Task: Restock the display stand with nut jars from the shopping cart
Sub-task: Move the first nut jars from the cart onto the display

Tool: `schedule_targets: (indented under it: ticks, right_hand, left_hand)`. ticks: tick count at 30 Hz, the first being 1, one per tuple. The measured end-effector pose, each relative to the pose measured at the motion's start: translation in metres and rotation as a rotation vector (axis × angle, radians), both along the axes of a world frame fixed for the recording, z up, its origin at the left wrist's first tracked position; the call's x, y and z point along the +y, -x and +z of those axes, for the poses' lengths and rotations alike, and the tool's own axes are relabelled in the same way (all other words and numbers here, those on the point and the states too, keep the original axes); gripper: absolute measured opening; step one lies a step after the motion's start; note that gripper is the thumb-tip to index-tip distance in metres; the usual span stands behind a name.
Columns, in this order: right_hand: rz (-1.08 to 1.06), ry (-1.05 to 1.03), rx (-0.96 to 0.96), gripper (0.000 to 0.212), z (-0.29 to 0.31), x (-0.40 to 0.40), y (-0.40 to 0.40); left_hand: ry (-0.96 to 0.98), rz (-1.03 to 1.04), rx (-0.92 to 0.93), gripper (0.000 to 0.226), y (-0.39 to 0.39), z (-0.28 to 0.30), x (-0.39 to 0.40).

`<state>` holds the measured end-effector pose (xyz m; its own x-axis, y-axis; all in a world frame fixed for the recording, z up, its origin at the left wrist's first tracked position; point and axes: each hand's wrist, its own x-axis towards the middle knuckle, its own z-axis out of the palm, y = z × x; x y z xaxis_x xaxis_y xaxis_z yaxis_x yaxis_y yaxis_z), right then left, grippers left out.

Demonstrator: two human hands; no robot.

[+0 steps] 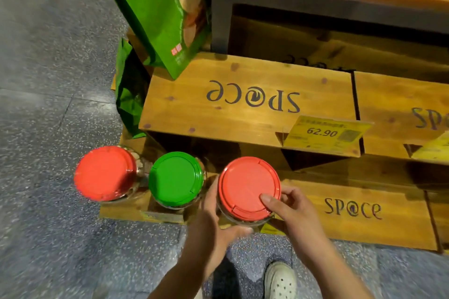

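A green bag (pixel 165 14) leans at upper centre against stacked wooden crates (pixel 245 104), with a yellow price tag (pixel 325 132) at centre right. On the low wooden ledge (pixel 126 211) at lower left stand a red-lidded jar (pixel 104 173) and, just beside it, a green-lidded jar (pixel 175 178). Right of those, both hands clasp a second red-lidded jar (pixel 249 188) — left hand (pixel 213 221) wrapped round its near side, right hand (pixel 291 206) with thumb on the lid. Grey floor (pixel 48 80) lies open along the left; a white shoe (pixel 279 279) shows at the bottom.
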<state>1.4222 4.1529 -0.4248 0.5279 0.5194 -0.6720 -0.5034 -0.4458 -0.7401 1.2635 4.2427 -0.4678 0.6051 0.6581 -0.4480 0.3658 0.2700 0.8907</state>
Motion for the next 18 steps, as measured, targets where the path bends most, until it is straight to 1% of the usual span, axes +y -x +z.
schedule_targets:
  ticks: [2,4,5,9,18]
  right_hand:
    - [0.015,0.004,-0.003,0.065,-0.014,-0.001,-0.003]
    - [0.026,0.023,-0.014,0.074,-0.026,-0.002,-0.005]
    - [0.033,0.03,-0.019,0.075,-0.032,-0.002,-0.006]
    - [0.042,0.004,0.014,0.065,-0.05,0.001,-0.01]
    - [-0.036,-0.09,0.071,0.059,-0.073,0.008,-0.011]
  left_hand:
    - [0.005,-0.005,-0.019,0.118,-0.004,-0.01,-0.002]
    - [-0.011,-0.013,-0.003,0.122,-0.005,-0.026,-0.004]
    - [-0.013,-0.011,0.006,0.124,-0.005,-0.032,-0.004]
    - [-0.066,0.007,0.038,0.126,-0.007,-0.053,-0.005]
    - [-0.128,-0.011,0.036,0.133,-0.005,-0.074,0.0]
